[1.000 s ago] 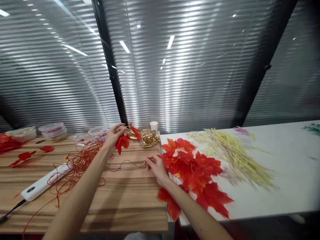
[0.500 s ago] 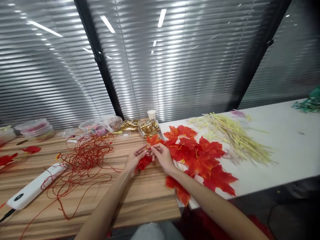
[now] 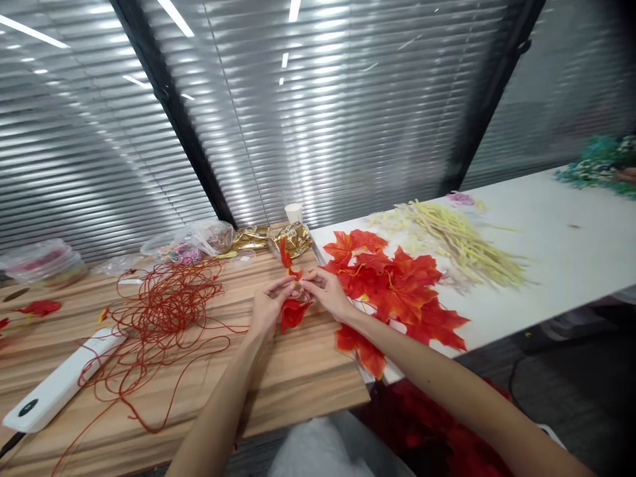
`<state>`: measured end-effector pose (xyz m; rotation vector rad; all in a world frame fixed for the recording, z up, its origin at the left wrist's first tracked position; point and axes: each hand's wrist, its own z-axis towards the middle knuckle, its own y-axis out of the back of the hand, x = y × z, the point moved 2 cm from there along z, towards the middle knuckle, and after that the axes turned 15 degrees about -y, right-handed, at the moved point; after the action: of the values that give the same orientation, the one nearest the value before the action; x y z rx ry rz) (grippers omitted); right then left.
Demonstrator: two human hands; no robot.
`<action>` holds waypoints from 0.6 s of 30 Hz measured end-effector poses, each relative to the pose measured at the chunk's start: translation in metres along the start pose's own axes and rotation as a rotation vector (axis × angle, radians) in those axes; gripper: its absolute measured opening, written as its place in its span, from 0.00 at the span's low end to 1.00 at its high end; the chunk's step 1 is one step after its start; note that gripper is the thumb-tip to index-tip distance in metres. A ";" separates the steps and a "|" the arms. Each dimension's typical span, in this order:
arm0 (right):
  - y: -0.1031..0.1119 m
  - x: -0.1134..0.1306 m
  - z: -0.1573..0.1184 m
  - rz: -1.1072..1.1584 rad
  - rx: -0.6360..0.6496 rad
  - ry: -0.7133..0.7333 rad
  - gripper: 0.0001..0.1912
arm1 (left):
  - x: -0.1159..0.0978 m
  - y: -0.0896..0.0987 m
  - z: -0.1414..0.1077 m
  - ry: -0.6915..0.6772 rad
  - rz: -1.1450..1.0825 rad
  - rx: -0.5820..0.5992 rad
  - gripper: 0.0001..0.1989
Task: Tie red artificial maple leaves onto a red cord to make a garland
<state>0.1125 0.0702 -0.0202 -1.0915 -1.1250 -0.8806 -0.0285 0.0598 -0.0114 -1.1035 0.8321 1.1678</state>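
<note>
My left hand (image 3: 269, 305) and my right hand (image 3: 325, 290) meet above the wooden table's right part, fingertips pinched close together. Between them are red leaves: one (image 3: 294, 313) hangs below the fingertips, another (image 3: 287, 257) stands up above them. Both hands seem closed on the leaves' stems or a thin cord, too small to make out exactly. Right of my hands lies a pile of red-orange maple leaves (image 3: 402, 291) on the white table. A tangle of red cord (image 3: 171, 305) spreads to the left, one strand running toward my left hand.
A white power strip (image 3: 64, 381) lies on the wooden table (image 3: 278, 391). Gold packets (image 3: 293, 238), a paper cup (image 3: 293, 212) and plastic bags stand along the back. Yellow strips (image 3: 462, 238) lie on the white table (image 3: 561, 252); someone's hand (image 3: 626, 175) shows at far right.
The view has shifted right and down. The red leaves between my fingers have turned: one now points up and the lower one shows more fully. Another person's hand has appeared at the right edge.
</note>
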 end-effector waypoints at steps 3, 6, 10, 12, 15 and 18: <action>0.005 0.002 -0.001 -0.185 -0.044 0.072 0.08 | 0.003 0.001 0.000 0.006 -0.006 -0.017 0.22; 0.006 0.009 -0.006 -0.390 -0.093 0.196 0.08 | 0.002 0.000 -0.001 0.046 -0.063 -0.036 0.22; 0.000 0.018 -0.012 -0.515 -0.067 0.289 0.09 | 0.000 0.002 -0.002 0.166 -0.161 -0.065 0.21; -0.001 0.018 -0.013 -0.539 -0.062 0.300 0.09 | 0.001 0.004 -0.001 0.197 -0.208 -0.073 0.21; -0.002 0.018 -0.012 -0.552 -0.082 0.301 0.09 | 0.004 0.006 0.000 0.217 -0.250 -0.076 0.20; -0.001 0.018 -0.011 -0.534 -0.081 0.306 0.10 | 0.005 0.006 0.000 0.216 -0.246 -0.055 0.23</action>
<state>0.1183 0.0586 -0.0030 -0.6893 -1.1424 -1.4687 -0.0330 0.0613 -0.0174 -1.3541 0.8064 0.8811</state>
